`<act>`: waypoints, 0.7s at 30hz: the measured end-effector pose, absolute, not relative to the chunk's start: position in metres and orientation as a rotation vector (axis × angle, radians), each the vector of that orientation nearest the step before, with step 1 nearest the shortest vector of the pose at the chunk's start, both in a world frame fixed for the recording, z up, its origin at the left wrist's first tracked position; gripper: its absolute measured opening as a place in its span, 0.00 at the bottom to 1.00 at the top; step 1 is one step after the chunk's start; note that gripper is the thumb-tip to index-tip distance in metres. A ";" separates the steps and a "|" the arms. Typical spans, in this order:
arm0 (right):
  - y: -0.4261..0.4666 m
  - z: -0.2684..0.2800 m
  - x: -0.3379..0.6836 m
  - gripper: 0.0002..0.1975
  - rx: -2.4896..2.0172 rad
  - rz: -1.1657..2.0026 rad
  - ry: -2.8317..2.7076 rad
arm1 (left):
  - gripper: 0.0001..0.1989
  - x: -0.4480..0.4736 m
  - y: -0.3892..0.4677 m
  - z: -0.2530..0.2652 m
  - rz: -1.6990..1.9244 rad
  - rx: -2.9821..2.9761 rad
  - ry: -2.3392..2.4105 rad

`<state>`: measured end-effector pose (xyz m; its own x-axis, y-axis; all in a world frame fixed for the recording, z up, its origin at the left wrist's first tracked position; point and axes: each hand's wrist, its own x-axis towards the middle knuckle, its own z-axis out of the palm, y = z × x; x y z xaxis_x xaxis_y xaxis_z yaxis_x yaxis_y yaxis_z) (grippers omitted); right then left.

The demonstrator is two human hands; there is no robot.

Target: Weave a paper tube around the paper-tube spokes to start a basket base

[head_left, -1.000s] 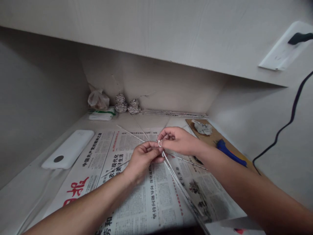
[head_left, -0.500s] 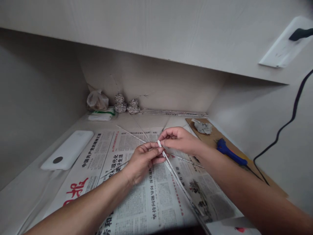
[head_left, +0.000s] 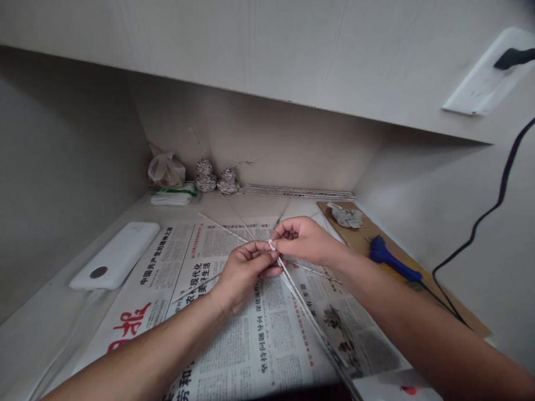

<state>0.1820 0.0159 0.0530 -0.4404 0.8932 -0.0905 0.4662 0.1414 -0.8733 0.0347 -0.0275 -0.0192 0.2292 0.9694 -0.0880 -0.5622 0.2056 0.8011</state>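
Note:
Several thin rolled-paper strips (head_left: 307, 312) cross under my fingers and fan outward over the newspaper (head_left: 234, 334). My left hand (head_left: 248, 273) pinches them near the crossing, thumb on top. At the same spot my right hand (head_left: 303, 239) is closed, its thumb and fingertips on the folded white end of a strip. Two strips run from there toward the near edge, while others point to the far left, the back and the right. The crossing itself is mostly hidden by my fingers.
At the back stand two small woven gourd shapes (head_left: 205, 177) beside a bundle of paper sticks (head_left: 296, 192) and a plastic bag (head_left: 166, 170). A white power bank (head_left: 117, 256) lies left. On the right, cardboard (head_left: 451, 306) bears a blue glue gun (head_left: 393, 260) and crumpled paper (head_left: 346, 216).
Both hands stay almost in place. The right fingers have shifted slightly left and cover more of the folded strip end.

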 end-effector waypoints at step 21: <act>0.023 0.040 0.208 0.17 -1.083 1.622 -1.686 | 0.10 0.034 -0.023 -0.021 1.193 0.703 0.711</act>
<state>0.2082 0.0234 0.0405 -0.5194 0.8433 -0.1382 0.1709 -0.0560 -0.9837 0.0342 -0.0231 -0.0213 0.2157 0.9696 -0.1155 -0.5627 0.2201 0.7969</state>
